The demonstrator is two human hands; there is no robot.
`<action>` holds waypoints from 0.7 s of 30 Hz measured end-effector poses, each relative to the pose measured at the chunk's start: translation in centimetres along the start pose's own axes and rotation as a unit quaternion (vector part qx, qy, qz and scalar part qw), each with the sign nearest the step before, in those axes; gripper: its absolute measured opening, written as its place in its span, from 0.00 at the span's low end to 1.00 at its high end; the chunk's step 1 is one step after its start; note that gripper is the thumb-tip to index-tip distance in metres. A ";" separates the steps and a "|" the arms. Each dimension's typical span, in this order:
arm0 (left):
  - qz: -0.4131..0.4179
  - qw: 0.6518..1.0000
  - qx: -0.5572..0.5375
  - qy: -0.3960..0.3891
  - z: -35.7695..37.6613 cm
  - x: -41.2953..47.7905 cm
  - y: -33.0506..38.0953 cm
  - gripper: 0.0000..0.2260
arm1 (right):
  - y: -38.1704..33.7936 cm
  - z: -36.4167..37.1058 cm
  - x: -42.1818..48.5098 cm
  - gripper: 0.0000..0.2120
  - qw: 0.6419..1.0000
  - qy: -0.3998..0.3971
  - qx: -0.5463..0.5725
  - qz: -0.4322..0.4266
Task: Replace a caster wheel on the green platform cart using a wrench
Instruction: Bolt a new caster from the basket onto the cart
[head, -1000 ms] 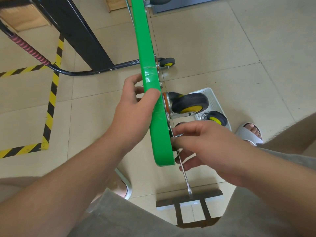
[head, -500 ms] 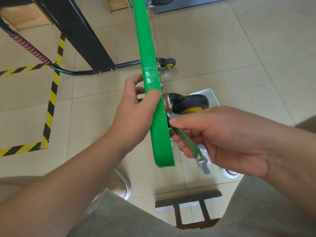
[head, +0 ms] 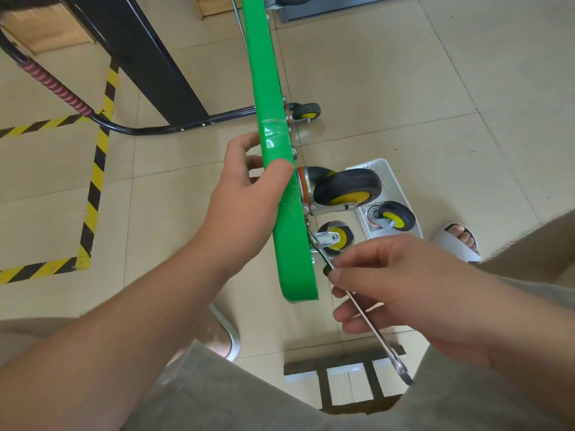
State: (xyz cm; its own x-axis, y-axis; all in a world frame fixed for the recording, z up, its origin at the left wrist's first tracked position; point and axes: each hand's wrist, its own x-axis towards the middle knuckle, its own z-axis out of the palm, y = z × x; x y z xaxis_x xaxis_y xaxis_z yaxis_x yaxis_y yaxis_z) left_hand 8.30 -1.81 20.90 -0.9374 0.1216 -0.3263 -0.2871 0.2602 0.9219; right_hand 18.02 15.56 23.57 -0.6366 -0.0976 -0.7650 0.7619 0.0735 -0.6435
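Left hand (head: pixel 245 197) grips cart (head: pixel 264 73); right hand (head: pixel 404 290) holds wrench (head: pixel 367 320), apparently touching caster (head: pixel 345 188) base

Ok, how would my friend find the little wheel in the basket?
Find the green cart standing on its edge in the middle. Just right of it a white basket sits on the floor, and the little wheel lies inside it. The big wheel is fixed to the cart, and the other little wheel lies outside the basket.

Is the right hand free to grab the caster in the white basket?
Probably not yet: the right hand holds the wrench at the green cart. The caster lies uncovered in the white basket just beyond, so only the wrench hinders it.
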 end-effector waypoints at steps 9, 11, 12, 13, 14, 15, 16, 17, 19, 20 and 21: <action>0.004 1.000 0.004 0.005 0.0 0.1 -0.1 0.19 | 0.1 1.0 1.9 0.05 1.000 0.009 -0.013 -0.021; 0.005 1.000 0.007 0.003 0.0 0.0 -0.2 0.20 | 0.2 1.0 2.1 0.05 0.999 0.010 -0.019 -0.030; 0.006 1.000 0.009 0.002 0.0 0.0 -0.2 0.20 | 0.3 1.0 2.2 0.05 0.999 0.011 -0.021 -0.036; 0.006 1.000 0.010 0.001 0.0 0.0 -0.1 0.20 | 0.2 1.0 2.2 0.05 0.999 0.012 -0.020 -0.042; 0.006 1.000 0.010 0.001 0.1 0.0 -0.1 0.21 | 0.2 1.0 2.3 0.05 0.999 0.013 -0.015 -0.048; 0.005 1.000 0.009 0.002 0.0 0.0 -0.1 0.21 | 0.1 1.0 2.3 0.05 0.998 0.014 -0.008 -0.053; 0.006 1.000 0.010 0.003 0.1 0.0 -0.1 0.21 | -0.1 1.1 2.4 0.05 0.998 0.012 -0.003 -0.057; 0.006 1.000 0.010 0.004 0.1 0.0 0.0 0.21 | -0.3 1.1 2.4 0.06 0.998 0.008 -0.002 -0.059; 0.010 1.000 0.011 0.009 0.1 -0.1 0.0 0.20 | -0.6 1.1 2.4 0.07 0.998 -0.005 -0.007 -0.060; 0.011 1.000 0.010 0.010 0.0 -0.1 -0.1 0.19 | -0.7 1.2 2.3 0.07 0.998 -0.009 -0.008 -0.060; 0.012 1.000 0.007 0.011 0.0 -0.1 -0.1 0.18 | -0.8 1.2 2.2 0.07 0.998 -0.012 -0.008 -0.060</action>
State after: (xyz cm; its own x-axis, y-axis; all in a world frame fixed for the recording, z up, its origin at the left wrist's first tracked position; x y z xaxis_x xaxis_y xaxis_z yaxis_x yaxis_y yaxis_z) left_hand 8.39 -1.81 20.86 -0.9485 0.1067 -0.2984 -0.2610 0.2707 0.9266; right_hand 16.12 14.11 22.43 -0.7201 -0.1297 -0.6816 0.6783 0.0749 -0.7309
